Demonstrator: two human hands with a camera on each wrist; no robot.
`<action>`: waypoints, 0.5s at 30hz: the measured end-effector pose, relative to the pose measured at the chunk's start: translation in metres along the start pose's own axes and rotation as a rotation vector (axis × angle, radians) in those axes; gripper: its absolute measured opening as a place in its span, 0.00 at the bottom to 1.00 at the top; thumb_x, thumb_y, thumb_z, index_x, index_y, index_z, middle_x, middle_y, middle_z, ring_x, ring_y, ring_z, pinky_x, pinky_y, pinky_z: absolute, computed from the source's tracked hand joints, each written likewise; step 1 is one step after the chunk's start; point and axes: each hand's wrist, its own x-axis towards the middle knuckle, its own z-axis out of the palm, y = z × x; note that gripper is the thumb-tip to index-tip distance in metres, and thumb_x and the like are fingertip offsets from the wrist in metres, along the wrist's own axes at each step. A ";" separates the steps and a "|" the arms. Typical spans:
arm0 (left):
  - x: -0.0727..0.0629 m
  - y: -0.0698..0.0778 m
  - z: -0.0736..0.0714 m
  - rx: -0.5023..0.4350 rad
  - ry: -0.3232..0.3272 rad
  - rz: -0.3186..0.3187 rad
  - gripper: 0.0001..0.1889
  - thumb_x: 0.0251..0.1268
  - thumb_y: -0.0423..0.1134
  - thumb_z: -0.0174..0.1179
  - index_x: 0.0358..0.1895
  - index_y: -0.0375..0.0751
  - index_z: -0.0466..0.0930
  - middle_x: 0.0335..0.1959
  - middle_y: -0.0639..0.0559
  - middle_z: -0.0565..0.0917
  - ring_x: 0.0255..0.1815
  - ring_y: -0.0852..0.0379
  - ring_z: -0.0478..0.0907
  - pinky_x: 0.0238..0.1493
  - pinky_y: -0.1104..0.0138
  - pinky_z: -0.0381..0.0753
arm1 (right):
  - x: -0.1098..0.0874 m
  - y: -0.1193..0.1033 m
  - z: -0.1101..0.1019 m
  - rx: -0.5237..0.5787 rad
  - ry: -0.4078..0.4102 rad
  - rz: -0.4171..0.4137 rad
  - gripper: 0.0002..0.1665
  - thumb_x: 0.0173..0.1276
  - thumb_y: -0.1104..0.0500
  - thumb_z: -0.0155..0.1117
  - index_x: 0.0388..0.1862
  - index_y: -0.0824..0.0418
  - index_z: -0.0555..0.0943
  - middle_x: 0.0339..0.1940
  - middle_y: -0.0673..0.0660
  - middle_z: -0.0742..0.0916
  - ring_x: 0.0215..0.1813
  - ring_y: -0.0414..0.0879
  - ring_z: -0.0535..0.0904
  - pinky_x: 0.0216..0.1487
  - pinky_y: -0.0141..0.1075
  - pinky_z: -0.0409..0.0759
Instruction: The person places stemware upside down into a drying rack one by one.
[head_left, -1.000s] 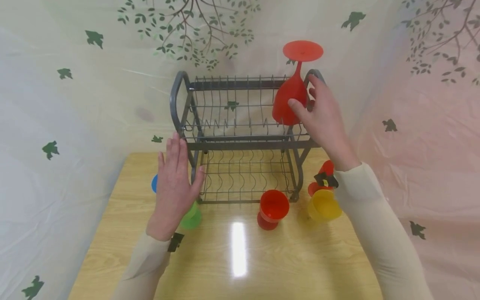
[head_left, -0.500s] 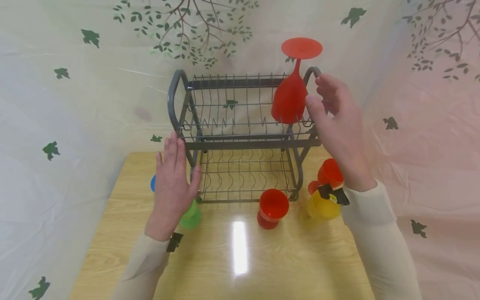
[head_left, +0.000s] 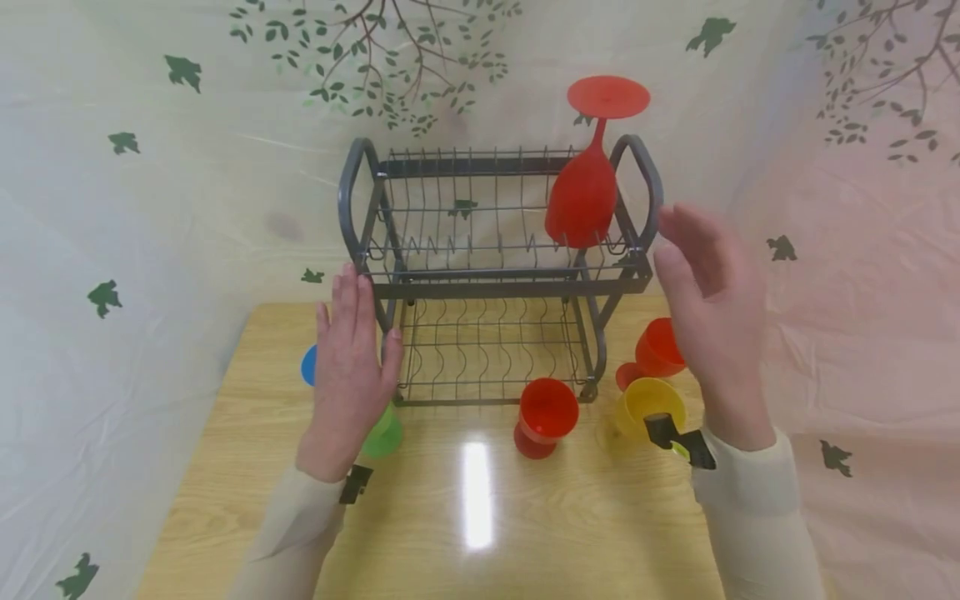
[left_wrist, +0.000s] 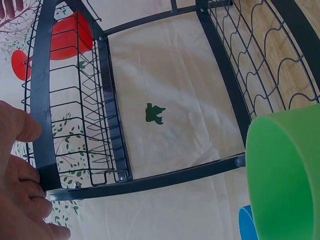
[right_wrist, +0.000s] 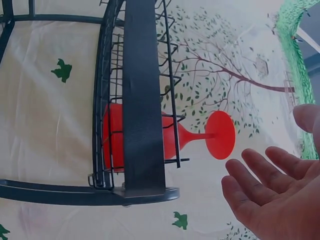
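Observation:
A red goblet [head_left: 583, 200] stands upside down at the right end of the upper tier of a dark two-tier dish rack [head_left: 480, 290], its foot [right_wrist: 220, 135] raised above the wires. To the right of the rack my right hand [head_left: 716, 308] is in the air, holding nothing, fingers loosely bent and apart from the goblet. My left hand [head_left: 351, 358] has straight fingers, with their tips at the rack's front left corner. In the left wrist view its thumb and fingers lie against the front bar [left_wrist: 44, 100]. Below that hand, a green cup [left_wrist: 285, 175] is partly hidden.
In front of the rack stands a small red goblet [head_left: 549, 412]. A yellow cup [head_left: 652, 404] and another red goblet [head_left: 660, 346] are at its right. A blue cup [head_left: 308, 365] peeks out behind the left hand. Wooden tabletop [head_left: 420, 533] below; patterned sheeting [head_left: 247, 208] surrounds it.
My right hand has let go of the upside-down red goblet and moved right and down, away from the rack. The goblet stays on the upper tier. My left hand has hardly moved.

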 end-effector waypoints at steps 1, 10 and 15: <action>0.000 0.000 0.000 0.001 0.001 0.002 0.37 0.76 0.39 0.51 0.80 0.24 0.50 0.83 0.33 0.49 0.85 0.39 0.43 0.79 0.38 0.44 | -0.003 0.003 -0.001 0.003 0.007 -0.014 0.25 0.78 0.55 0.62 0.71 0.52 0.77 0.67 0.50 0.84 0.68 0.44 0.78 0.69 0.35 0.75; 0.001 0.002 0.002 -0.010 -0.025 -0.015 0.39 0.75 0.41 0.52 0.80 0.24 0.47 0.83 0.32 0.47 0.84 0.38 0.42 0.80 0.39 0.42 | -0.039 0.030 -0.006 0.063 0.032 -0.100 0.21 0.76 0.62 0.63 0.66 0.64 0.81 0.63 0.56 0.86 0.64 0.44 0.81 0.67 0.32 0.77; 0.001 0.001 0.002 0.003 -0.014 -0.006 0.41 0.73 0.43 0.53 0.80 0.23 0.48 0.83 0.31 0.48 0.84 0.38 0.43 0.80 0.38 0.44 | -0.065 0.045 -0.008 0.067 0.013 -0.066 0.21 0.76 0.66 0.61 0.66 0.65 0.80 0.63 0.57 0.86 0.64 0.45 0.81 0.66 0.30 0.76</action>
